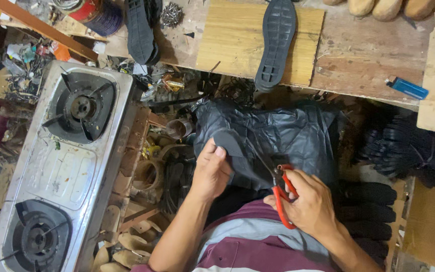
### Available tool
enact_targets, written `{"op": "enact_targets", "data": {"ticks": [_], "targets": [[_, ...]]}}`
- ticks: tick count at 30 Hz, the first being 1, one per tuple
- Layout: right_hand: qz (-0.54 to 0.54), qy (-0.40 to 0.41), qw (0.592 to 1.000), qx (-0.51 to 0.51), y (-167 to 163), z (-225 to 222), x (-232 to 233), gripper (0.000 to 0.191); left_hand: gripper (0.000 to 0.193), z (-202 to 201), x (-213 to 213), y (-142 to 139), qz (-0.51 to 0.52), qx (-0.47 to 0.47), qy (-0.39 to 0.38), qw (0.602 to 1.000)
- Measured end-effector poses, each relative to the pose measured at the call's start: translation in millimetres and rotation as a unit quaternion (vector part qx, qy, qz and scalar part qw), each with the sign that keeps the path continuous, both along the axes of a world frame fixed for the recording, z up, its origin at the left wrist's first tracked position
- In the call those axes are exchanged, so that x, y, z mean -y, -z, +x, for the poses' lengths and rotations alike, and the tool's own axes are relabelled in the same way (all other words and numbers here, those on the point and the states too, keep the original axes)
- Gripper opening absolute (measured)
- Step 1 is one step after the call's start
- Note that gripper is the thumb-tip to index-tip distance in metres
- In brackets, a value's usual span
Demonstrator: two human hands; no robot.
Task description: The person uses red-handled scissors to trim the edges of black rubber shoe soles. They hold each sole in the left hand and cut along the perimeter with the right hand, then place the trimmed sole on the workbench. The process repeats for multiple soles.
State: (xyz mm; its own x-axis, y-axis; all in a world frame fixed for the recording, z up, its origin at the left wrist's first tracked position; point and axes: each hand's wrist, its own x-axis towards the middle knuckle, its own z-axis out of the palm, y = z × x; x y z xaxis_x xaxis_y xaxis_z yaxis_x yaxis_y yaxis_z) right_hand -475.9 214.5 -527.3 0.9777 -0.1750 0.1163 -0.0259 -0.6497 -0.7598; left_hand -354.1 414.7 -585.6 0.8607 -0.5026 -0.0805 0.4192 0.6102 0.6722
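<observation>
Pinching the black rubber piece [233, 151] between thumb and fingers, your left hand [210, 174] holds it up over the black plastic bag [288, 133] that lies across your lap. Your thumb presses on the near face of the piece, close to its left edge, and the fingers fold behind it, so that hand is closed firmly on the rubber.

Your right hand [310, 204] is wrapped around the red handles of the scissors [280, 189], fingers through the loops. The blades run up and to the left from that hand and meet the lower right edge of the rubber piece; whether they are parted or closed on it is hard to tell, since dark blade lies against dark rubber.

What matters is the line between your two hands. The piece lies up and to the left of the scissors, its long side slanting from upper left down to lower right, roughly along the blades. Your left hand is the nearer one, directly on the piece; the right reaches it only through the tool.

To your left stands a two-burner stove [64, 166]. Across the wooden bench [358, 55] ahead lie two black soles [277, 43] and a blue lighter [408, 88].
</observation>
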Motion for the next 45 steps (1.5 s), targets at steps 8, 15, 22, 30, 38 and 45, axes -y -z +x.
{"op": "enact_targets", "data": {"ticks": [8, 15, 22, 30, 38, 45], "targets": [[-0.042, -0.03, 0.997, 0.059, -19.7, 9.3, -8.5, 0.061, 0.035, -31.7, 1.9, 15.5, 0.009, -0.015, 0.035, 0.999], [0.004, -0.073, 0.995, 0.068, -26.6, -3.7, -2.6, 0.054, 0.035, -22.0, -20.4, 10.3, 0.119, 0.094, 0.065, 0.986], [-0.017, -0.113, 0.993, 0.023, -41.5, -24.1, 15.9, 0.05, 0.035, 8.5, -51.4, -49.8, 0.278, 0.334, 0.16, 0.886], [-0.043, -0.132, 0.99, 0.006, -42.4, -36.4, 29.2, 0.046, 0.036, 24.4, -53.9, -94.6, 0.347, 0.435, 0.233, 0.797], [-0.043, -0.096, 0.994, 0.002, -43.0, -25.0, 15.9, 0.067, 0.033, 20.2, -38.5, -94.3, 0.307, 0.425, 0.25, 0.814], [-0.031, -0.1, 0.993, -0.051, -46.2, -19.6, 15.2, 0.063, 0.033, 22.7, -39.1, -101.8, 0.322, 0.473, 0.238, 0.785]]}}
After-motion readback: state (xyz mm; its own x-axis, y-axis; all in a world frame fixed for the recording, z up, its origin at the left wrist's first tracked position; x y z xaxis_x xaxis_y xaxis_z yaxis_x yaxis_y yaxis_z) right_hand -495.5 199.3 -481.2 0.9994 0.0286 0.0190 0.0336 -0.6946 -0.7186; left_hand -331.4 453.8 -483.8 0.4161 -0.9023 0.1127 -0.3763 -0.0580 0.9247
